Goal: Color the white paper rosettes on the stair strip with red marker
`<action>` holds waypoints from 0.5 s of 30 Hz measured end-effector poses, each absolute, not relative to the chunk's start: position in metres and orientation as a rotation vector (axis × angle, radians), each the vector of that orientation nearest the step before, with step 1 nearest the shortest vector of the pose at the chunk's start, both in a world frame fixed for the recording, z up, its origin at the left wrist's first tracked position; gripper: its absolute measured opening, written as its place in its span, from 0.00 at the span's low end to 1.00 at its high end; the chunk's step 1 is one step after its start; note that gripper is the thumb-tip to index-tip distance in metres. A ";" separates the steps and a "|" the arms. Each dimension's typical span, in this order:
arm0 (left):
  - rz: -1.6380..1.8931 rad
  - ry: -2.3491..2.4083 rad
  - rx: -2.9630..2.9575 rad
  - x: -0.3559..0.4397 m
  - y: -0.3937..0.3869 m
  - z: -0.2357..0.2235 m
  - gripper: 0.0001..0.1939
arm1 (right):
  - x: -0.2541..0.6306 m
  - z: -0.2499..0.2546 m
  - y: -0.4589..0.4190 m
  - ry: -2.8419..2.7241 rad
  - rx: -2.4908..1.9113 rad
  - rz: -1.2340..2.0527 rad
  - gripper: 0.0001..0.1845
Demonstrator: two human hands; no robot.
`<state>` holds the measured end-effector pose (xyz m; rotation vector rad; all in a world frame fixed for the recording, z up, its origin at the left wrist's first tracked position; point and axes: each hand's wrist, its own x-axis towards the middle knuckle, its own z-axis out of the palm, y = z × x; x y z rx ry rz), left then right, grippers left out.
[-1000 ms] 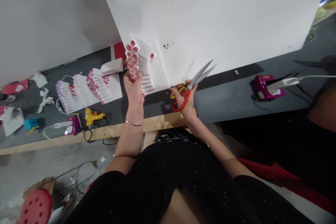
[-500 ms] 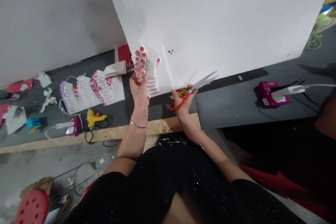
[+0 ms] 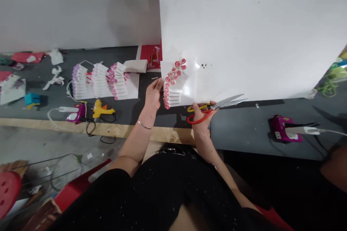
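Note:
My left hand (image 3: 154,94) is closed at the left edge of a white sheet (image 3: 189,92), thumb and fingertips pinching the paper there. Pink-red rose heads with pale stems (image 3: 173,75) lie on this sheet in a curved double row. My right hand (image 3: 202,124) grips a pair of scissors (image 3: 201,116) with one red and one yellow handle loop. Their long metal blades point right, slightly parted, along the front edge of the large white board (image 3: 244,43).
More fans of purple and pink flowers (image 3: 99,79) lie to the left. In front of them are a yellow glue gun (image 3: 103,110) and a purple power socket (image 3: 77,113). Another purple socket (image 3: 284,129) stands right, near a person's arm (image 3: 334,168). A red stool (image 3: 9,191) is on the floor.
The roses were bunched in my left hand; now they lie spread on the sheet, and that hand is at its left edge. The scissors stay in my right hand. The view has shifted.

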<state>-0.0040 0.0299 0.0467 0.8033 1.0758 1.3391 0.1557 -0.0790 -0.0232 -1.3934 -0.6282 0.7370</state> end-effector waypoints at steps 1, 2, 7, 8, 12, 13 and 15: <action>1.347 1.069 0.796 -0.003 0.030 0.047 0.13 | 0.155 -0.023 -0.079 -0.623 -1.401 0.731 0.37; 1.351 1.060 0.785 -0.001 0.030 0.047 0.13 | 0.154 -0.024 -0.080 -0.622 -1.406 0.725 0.38; 1.370 1.027 0.710 0.005 0.028 0.050 0.11 | 0.156 -0.034 -0.082 -0.818 -1.426 0.676 0.35; 1.374 1.029 0.704 0.005 0.028 0.050 0.10 | 0.157 -0.036 -0.082 -0.851 -1.425 0.660 0.34; 1.390 1.061 0.688 0.006 0.029 0.050 0.08 | 0.157 -0.039 -0.081 -0.852 -1.417 0.640 0.34; 1.396 1.065 0.684 0.007 0.029 0.050 0.08 | 0.157 -0.038 -0.081 -0.832 -1.414 0.655 0.34; 1.407 1.062 0.675 0.008 0.030 0.050 0.07 | 0.156 -0.035 -0.080 -0.759 -1.404 0.692 0.34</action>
